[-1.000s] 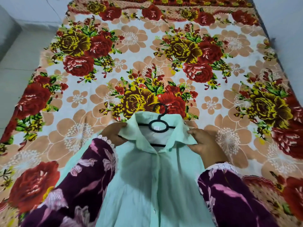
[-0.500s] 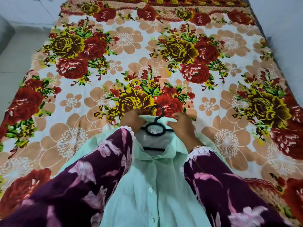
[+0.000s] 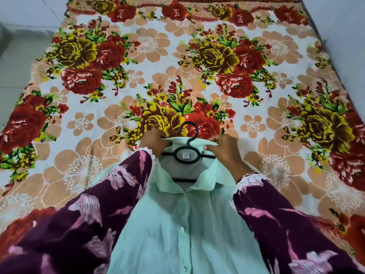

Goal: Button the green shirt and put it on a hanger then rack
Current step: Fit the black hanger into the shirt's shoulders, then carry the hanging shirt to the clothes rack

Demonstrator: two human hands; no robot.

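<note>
since the green shirt (image 3: 189, 224) lies flat on the floral bedsheet (image 3: 138, 62) with the black hanger (image 3: 187, 155) inside the neck, my left hand (image 3: 156, 141) and right hand (image 3: 223, 149) each pinch the back collar edge, squaring it over the hanger. hook pokes out past the collar, free for the rack. front buttons look done. white hanger sticker: unreadable.
</note>
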